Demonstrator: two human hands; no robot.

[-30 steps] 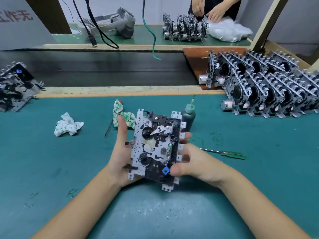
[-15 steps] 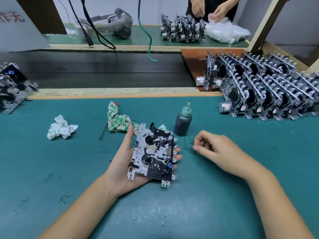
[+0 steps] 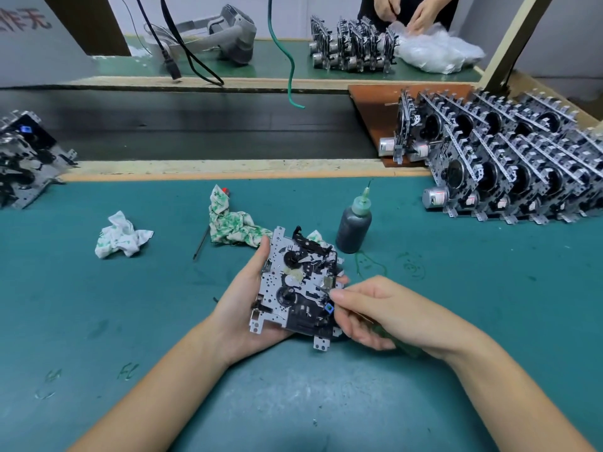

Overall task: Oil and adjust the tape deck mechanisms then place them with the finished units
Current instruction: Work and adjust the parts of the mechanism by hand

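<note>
A tape deck mechanism (image 3: 293, 285), a grey metal plate with black reels and a blue part, lies face up in my left hand (image 3: 239, 301), which grips it from below and by the left edge. My right hand (image 3: 375, 308) is curled round a green-handled screwdriver (image 3: 386, 334), mostly hidden under the fingers, and its fingertips are at the mechanism's right edge near the blue part. A dark oil bottle (image 3: 354, 226) with a green nozzle stands just behind the mechanism. Rows of finished units (image 3: 509, 168) lean on edge at the right.
Two crumpled rags (image 3: 122, 234) (image 3: 231, 220) and a thin black tool (image 3: 200, 239) lie on the green mat at left centre. More mechanisms (image 3: 23, 158) are piled at the far left. Beyond a dark belt (image 3: 195, 125), another person's hands (image 3: 408, 11) work beside more units (image 3: 352, 44).
My right hand let go of the mechanism, reached right over the mat, and came back to the mechanism's right edge holding the green screwdriver. My left hand lowered the mechanism slightly.
</note>
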